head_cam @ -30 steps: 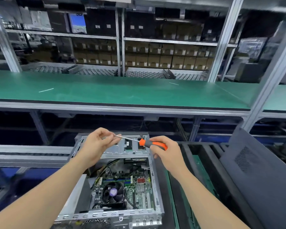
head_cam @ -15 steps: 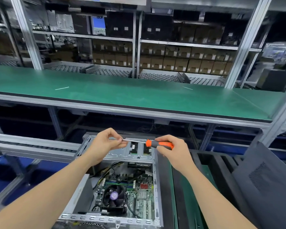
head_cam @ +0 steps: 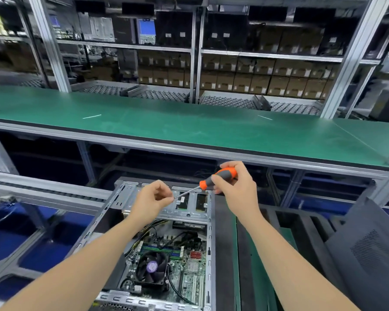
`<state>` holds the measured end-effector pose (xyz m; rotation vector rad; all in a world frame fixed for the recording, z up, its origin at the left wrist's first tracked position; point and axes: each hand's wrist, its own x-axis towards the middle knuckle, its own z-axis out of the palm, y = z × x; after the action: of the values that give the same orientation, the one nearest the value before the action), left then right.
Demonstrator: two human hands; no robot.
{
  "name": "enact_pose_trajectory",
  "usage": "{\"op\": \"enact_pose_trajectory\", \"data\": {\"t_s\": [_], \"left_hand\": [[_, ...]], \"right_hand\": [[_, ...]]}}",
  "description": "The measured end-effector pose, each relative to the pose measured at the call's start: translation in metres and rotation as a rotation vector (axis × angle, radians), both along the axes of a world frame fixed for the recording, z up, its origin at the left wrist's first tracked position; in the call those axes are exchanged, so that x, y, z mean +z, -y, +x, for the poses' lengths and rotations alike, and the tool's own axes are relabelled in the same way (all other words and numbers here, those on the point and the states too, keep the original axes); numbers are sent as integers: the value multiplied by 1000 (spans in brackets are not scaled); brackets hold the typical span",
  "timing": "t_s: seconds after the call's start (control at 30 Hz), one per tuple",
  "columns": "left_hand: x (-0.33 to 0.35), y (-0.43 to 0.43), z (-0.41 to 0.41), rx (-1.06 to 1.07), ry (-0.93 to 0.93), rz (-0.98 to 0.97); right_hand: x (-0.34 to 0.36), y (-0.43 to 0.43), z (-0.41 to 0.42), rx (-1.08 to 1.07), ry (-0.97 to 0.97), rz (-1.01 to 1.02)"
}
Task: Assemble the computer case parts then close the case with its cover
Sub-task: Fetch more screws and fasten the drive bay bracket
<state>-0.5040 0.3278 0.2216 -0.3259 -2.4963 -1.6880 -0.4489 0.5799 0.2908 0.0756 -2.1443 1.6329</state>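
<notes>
Two hands work over the far end of the open computer case (head_cam: 209, 243). The right hand (head_cam: 239, 190) has its fingers curled round the orange-and-grey handle of the screwdriver (head_cam: 220, 178), which slants down to the left. The left hand (head_cam: 152, 199) is curled, with thumb and forefinger pinched at the tip of the shaft; whether a screw sits between them cannot be told. Both hands hover above the metal drive cage (head_cam: 190, 213) at the far end of the case. The case lies with its open side up. Inside it sit the motherboard (head_cam: 190, 269), a black CPU fan (head_cam: 152, 267) with a purple hub, and bundled cables (head_cam: 153, 227). The dark grey cover panel (head_cam: 368, 254), with a perforated vent, leans at the right, well apart from the case. A green bench top (head_cam: 189, 126) runs beyond, with shelves of cardboard boxes (head_cam: 256, 81) behind it.
</notes>
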Motion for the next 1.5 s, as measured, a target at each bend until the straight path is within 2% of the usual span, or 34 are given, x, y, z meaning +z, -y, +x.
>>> {"op": "enact_pose_trajectory", "data": {"t_s": [0.17,0.33,0.53,0.8,0.97,1.13,1.2,1.3,1.37,1.47,1.5], "left_hand": [[-12,-3,-1,60,17,-61],[-23,1,-1,-21,101,-156],[-34,4,-4,-57,106,-271],[-37,7,-3,-76,88,-262],[-37,8,0,-66,85,-241],[-33,7,7,-69,76,-231],[-30,2,16,17,13,-204],[-35,-10,44,369,-45,-162],[-41,-19,55,435,161,-25],[-48,-26,46,285,727,390],[-49,-25,42,224,837,539]], "right_hand": [[6,28,-24,-18,-67,119],[8,48,-42,56,-100,263],[9,59,-52,106,-90,436],[9,63,-60,135,-83,544],[22,62,-62,317,-27,654],[28,65,-61,391,-59,764],[31,70,-62,371,-59,798],[37,80,-68,220,-42,911],[38,86,-71,110,-31,1000],[38,93,-72,65,-42,1048],[38,94,-73,69,-40,1042]]}}
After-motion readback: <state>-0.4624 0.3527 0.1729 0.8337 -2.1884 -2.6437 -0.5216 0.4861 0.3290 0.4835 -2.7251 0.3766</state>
